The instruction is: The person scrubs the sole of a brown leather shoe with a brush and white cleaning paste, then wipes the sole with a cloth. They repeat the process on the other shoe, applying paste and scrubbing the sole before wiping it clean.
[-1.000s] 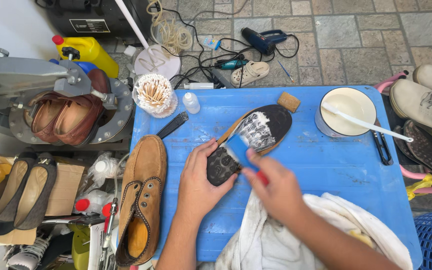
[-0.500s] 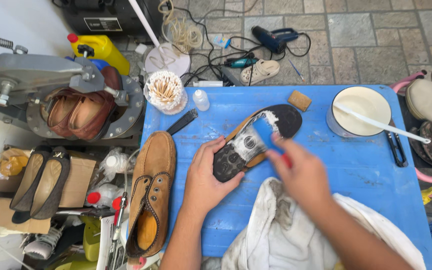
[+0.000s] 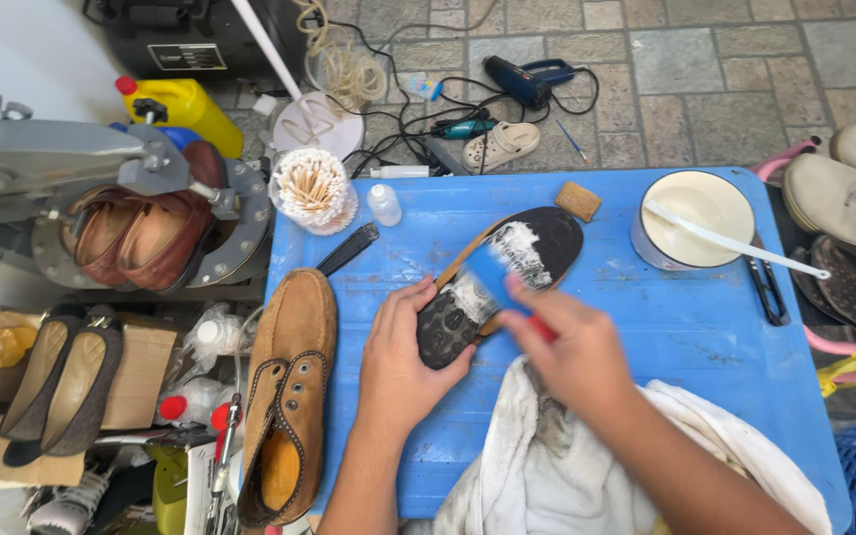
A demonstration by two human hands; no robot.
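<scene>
Left hand [image 3: 400, 365] gripping upturned shoe [image 3: 492, 287], right hand [image 3: 569, 349] apparently brushing sole

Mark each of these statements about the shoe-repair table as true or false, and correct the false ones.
1. The left hand holds down an upturned shoe with a black sole. True.
2. The right hand holds a pair of scissors. False: it holds a brush with a blue head over the sole.
3. The sole is clean and dry all over. False: a whitish smear covers its middle part.
4. A brown suede shoe lies upright on the left side of the blue table. True.
5. The white bowl is empty of tools. False: a white stick rests across it.
</scene>
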